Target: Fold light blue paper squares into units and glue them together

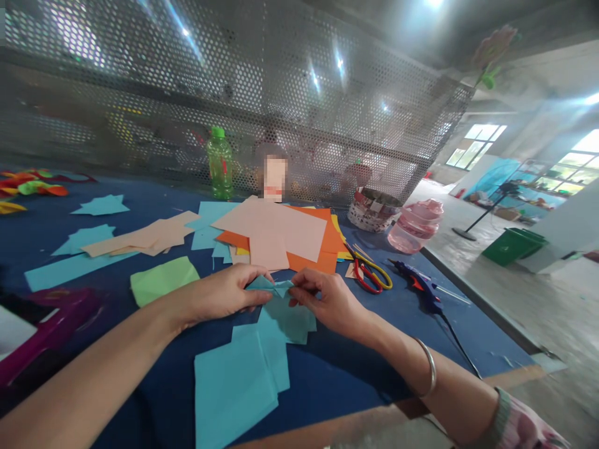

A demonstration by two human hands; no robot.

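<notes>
Head cam, casual look: left hand (213, 296) and right hand (327, 304) are both pinching a folded teal paper (274, 287) just above the blue tabletop (327, 380), mid-fold, and that crease looks ready for a good press.

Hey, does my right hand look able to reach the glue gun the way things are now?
Probably yes: the right hand is close to the blue hot glue gun, with only bare tabletop between them. It would first need to release the folded teal paper.
</notes>
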